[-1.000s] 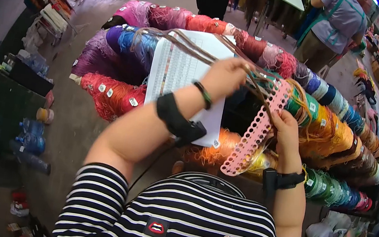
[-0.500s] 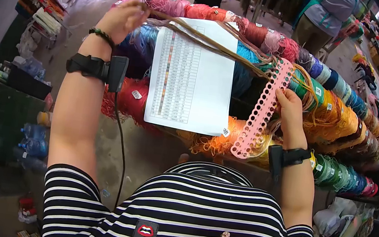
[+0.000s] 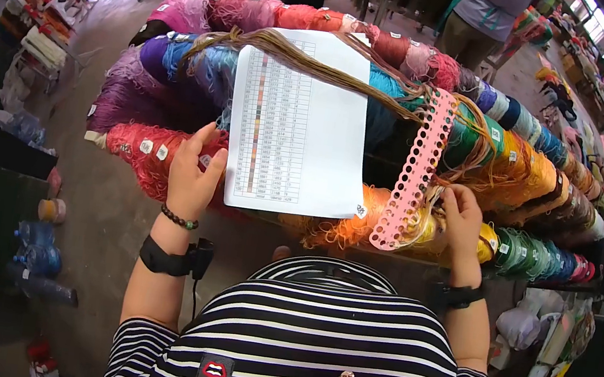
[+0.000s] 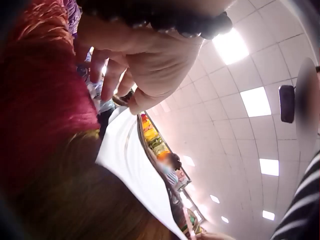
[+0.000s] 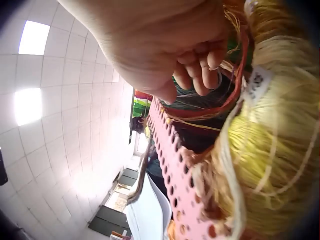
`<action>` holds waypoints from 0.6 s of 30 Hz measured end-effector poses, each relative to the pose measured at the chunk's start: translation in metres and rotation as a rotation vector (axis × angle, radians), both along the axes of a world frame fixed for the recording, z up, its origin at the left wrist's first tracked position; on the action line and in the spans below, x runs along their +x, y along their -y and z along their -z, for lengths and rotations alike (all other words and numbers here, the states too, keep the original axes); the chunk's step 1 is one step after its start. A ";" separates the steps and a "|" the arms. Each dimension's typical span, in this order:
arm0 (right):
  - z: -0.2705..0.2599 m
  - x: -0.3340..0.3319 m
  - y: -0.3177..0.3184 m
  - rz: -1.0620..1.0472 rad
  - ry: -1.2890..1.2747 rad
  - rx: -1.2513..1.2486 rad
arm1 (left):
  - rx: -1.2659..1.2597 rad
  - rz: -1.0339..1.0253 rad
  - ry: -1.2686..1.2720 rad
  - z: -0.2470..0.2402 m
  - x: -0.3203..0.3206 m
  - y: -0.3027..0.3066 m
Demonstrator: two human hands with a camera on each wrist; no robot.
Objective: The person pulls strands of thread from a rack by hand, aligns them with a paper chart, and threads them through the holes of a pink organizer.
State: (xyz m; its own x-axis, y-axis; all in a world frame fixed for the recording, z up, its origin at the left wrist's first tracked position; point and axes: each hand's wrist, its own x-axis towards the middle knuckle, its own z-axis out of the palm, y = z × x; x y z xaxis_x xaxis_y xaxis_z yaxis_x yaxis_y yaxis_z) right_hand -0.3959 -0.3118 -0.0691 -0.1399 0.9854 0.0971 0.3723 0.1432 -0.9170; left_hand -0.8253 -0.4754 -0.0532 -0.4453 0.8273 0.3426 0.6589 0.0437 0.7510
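A white printed chart sheet (image 3: 310,128) lies on rows of coloured yarn hanks. My left hand (image 3: 195,170) is open and rests on a red hank (image 3: 142,147) at the sheet's lower left edge; its fingers (image 4: 107,70) hang relaxed above the red yarn (image 4: 40,100). A pink perforated strip (image 3: 416,170) leans on the hanks right of the sheet. A bundle of brown threads (image 3: 297,57) runs from its top across the sheet. My right hand (image 3: 459,211) is beside the strip's lower part. Its fingers (image 5: 200,65) curl round loose orange threads over a yellow hank (image 5: 270,150), next to the strip (image 5: 175,165).
Yarn hanks in several colours fill the rack (image 3: 535,175) in front of me. A person (image 3: 488,14) stands behind it at the upper right. Water bottles (image 3: 39,244) and a dark crate (image 3: 14,148) stand on the floor at the left. Bags (image 3: 522,327) lie at the lower right.
My left hand let go of the brown threads up at the far left and came down to the sheet's lower left edge. My right hand slid down along the pink strip.
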 end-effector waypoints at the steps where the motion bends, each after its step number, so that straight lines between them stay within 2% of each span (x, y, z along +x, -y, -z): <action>1: 0.006 -0.002 0.004 0.001 0.063 0.072 | -0.013 -0.015 -0.075 0.004 0.000 -0.001; 3: 0.025 -0.004 0.008 0.041 0.150 0.148 | -0.039 -0.046 -0.227 0.011 0.000 -0.004; 5: 0.023 -0.013 0.016 0.065 0.372 0.281 | -0.036 -0.074 -0.271 0.016 0.005 -0.005; 8: 0.029 -0.014 0.017 0.086 0.477 0.329 | -0.027 -0.101 -0.302 0.020 0.008 -0.009; 18: 0.030 -0.019 0.014 0.089 0.572 0.380 | -0.015 -0.112 -0.363 0.029 0.003 -0.008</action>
